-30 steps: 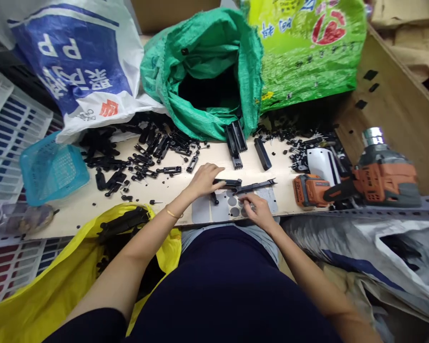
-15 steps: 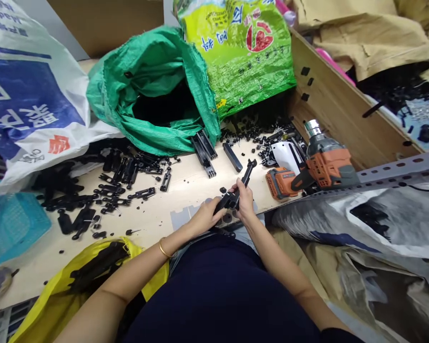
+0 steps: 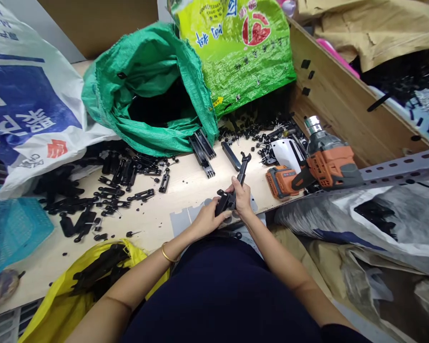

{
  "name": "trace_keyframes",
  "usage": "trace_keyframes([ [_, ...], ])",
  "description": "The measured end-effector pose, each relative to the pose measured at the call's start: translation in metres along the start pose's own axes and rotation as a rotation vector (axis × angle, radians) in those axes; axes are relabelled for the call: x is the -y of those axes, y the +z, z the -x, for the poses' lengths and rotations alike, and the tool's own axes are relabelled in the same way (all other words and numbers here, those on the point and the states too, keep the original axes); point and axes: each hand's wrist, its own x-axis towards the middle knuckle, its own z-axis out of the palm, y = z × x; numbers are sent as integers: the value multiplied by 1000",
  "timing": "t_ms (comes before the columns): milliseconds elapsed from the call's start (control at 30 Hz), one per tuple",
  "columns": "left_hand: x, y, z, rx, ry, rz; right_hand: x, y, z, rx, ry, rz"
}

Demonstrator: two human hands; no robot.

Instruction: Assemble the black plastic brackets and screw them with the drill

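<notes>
My left hand (image 3: 206,218) is closed on a short, thick black plastic piece (image 3: 221,205) near the table's front edge. My right hand (image 3: 242,196) grips a longer black plastic bar (image 3: 243,169) with a forked end, which points away from me. The two black parts meet between my hands; whether they are joined I cannot tell. Under my hands lies a flat grey plate (image 3: 181,220). Just beyond the bar a plain black oblong part (image 3: 230,156) rests on the table, and left of it lie several long black parts (image 3: 202,153).
An orange and grey cordless power tool (image 3: 331,159) lies on the right by the wooden side board (image 3: 346,102). Loose black parts (image 3: 119,171) cover the left of the table. A green sack (image 3: 103,90) stands open at the back; a yellow bag (image 3: 53,305) is front left.
The bar's forked end has shifted slightly left and nearer, now overlapping the near end of the oblong part. Both hands keep their hold. The view has moved a little.
</notes>
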Motion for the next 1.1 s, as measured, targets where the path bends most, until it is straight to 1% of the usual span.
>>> trace_keyframes([
  [67, -2, -4, -3, 96, -117, 347, 2, -2, 5, 29, 3, 15],
  [133, -6, -4, -5, 153, -258, 593, 5, -1, 11, 47, 2, 28],
  [200, -10, -1, -6, 165, -343, 693, 9, 0, 18, 56, -6, 45],
  [233, -12, 0, -5, 169, -361, 718, 11, 1, 20, 63, -4, 53],
  [300, -14, 2, -4, 183, -343, 767, 14, 3, 24, 65, 11, 60],
  [367, -13, 3, -3, 185, -289, 790, 15, 4, 25, 45, 29, 49],
  [433, -12, 4, -3, 171, -265, 771, 15, 4, 25, 11, 28, 33],
  [567, -9, 6, -3, 139, -274, 719, 13, 4, 27, -16, -3, 14],
  [733, -14, 6, -2, 108, -261, 668, 14, 2, 29, -20, -30, 31],
  [1000, -13, 11, -6, 126, -276, 645, 12, -1, 32, -21, 49, 22],
  [1100, -13, 13, -6, 82, -262, 597, 10, 0, 36, -49, -35, 29],
])
